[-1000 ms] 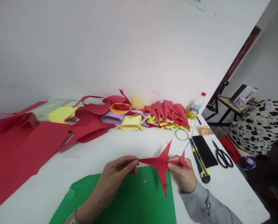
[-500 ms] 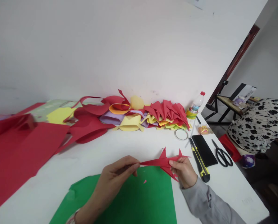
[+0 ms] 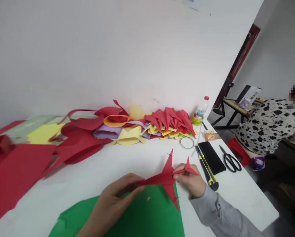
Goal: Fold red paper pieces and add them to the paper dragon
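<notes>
A folded red paper plane (image 3: 165, 177) with swept wings and a small tail is held above the table. My left hand (image 3: 120, 194) pinches its pointed nose. Between thumb and fingers, my right hand (image 3: 190, 181) grips the body near the tail. Beneath them lies a green paper sheet (image 3: 147, 217), with a tiny red scrap (image 3: 148, 198) on it.
Behind stand red folded papers (image 3: 172, 118) and rolled coloured shapes (image 3: 127, 134). Red sheets (image 3: 21, 171) spread at left. Rightward lie a tape ring (image 3: 187, 142), yellow utility knife (image 3: 208, 169), black phone (image 3: 212, 157), scissors (image 3: 230, 159) and bottle (image 3: 201, 110). A person (image 3: 268, 128) bends beyond the table.
The paper plane has turned so its wings now show spread out flat toward me. Both hands keep hold of it. The view has shifted slightly to the right.
</notes>
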`<state>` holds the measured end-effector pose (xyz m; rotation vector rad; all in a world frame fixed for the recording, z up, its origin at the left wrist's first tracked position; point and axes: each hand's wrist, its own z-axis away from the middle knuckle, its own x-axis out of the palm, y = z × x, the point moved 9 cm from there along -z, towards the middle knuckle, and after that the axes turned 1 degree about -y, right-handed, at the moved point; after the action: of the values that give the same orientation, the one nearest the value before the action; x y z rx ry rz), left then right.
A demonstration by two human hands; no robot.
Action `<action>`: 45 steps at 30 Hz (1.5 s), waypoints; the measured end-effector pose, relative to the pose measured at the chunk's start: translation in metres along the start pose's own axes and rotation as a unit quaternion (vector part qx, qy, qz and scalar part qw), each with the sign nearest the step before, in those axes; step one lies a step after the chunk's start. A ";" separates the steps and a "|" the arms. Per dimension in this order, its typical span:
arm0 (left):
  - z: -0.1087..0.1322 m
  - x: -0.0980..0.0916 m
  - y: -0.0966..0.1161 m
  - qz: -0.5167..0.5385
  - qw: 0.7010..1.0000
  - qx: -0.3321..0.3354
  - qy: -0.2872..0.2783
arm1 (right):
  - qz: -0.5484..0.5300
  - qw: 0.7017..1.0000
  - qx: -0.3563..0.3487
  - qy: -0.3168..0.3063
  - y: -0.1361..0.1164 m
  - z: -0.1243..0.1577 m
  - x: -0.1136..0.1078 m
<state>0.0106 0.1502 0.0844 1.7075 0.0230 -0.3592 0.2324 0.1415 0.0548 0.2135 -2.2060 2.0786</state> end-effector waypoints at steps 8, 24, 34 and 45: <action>-0.002 0.006 0.005 -0.115 0.990 0.074 -0.017 | 0.052 0.996 -0.064 -0.042 -0.011 -0.002 0.001; 0.005 0.012 0.014 -0.157 0.979 0.123 -0.033 | 0.067 0.993 -0.066 -0.066 0.004 -0.007 -0.002; 0.004 0.023 0.012 -0.113 0.986 0.088 -0.081 | 0.028 0.995 -0.016 -0.092 0.012 -0.007 0.002; 0.004 0.022 0.012 -0.084 0.991 0.078 -0.069 | 0.036 0.994 0.032 -0.095 0.023 -0.005 0.005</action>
<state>0.0328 0.1400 0.0903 1.8371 0.0391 -0.6180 0.2232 0.1472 0.0336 0.3577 -2.2844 2.2568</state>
